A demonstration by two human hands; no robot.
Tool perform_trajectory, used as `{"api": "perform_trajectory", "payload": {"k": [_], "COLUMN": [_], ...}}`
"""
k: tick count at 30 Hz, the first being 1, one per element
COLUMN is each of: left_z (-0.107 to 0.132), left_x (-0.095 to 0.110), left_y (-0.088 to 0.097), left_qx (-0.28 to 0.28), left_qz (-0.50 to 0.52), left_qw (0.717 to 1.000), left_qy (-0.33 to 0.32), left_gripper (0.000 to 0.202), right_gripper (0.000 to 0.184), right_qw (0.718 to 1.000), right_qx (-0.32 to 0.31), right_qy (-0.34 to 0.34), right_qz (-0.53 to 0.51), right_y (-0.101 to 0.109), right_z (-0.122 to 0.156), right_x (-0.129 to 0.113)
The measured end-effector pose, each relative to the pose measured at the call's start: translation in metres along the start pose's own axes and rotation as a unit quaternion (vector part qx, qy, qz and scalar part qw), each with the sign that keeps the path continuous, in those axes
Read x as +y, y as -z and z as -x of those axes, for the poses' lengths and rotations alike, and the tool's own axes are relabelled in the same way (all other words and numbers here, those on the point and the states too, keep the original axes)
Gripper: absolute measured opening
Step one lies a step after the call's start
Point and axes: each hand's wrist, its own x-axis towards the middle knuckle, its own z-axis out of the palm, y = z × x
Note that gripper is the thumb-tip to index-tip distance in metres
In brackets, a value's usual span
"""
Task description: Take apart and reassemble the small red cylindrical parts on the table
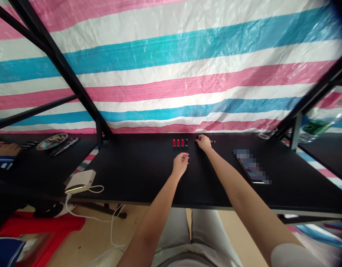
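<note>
Three small red cylinders (178, 142) stand in a row on the black table, with a similar black one (187, 142) at the row's right end. My left hand (181, 163) hovers just in front of this row, its fingers curled together; whatever they hold, if anything, is too small to make out. To the right of the row, my right hand (203, 142) reaches down to the tabletop with its fingers pinched. Something dark seems to be at those fingertips, but it blends with the table. A few tiny shiny pieces (213, 141) lie just right of that hand, partly hidden by it.
A phone (250, 165) lies on the right, and a clear cup (267, 132) sits at the back. A white box-shaped device (81, 181) with a cable rests at the left edge. On the neighbouring table are a tray (52, 142), pens (66, 146) and another person's hand (6, 149).
</note>
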Motion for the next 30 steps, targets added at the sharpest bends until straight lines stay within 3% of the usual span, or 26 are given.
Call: {"api": "perform_trajectory", "payload": {"k": [18,30], "left_z": [0.0,0.0], "left_x": [-0.001,-0.003], "left_y": [-0.001,-0.002], "left_qx": [0.0,-0.001], "left_qz": [-0.01,-0.05], "left_qw": [1.0,0.998], "left_qy": [-0.011,-0.04], "left_gripper": [0.018,0.02], "right_gripper": [0.015,0.044], "right_qw": [0.999,0.967], "right_qx": [-0.013,0.14], "right_qy": [-0.028,0.009], "right_qz": [-0.031,-0.211], "right_y": [-0.009,-0.018], "right_z": [-0.005,0.031], "right_x": [0.005,0.011]}}
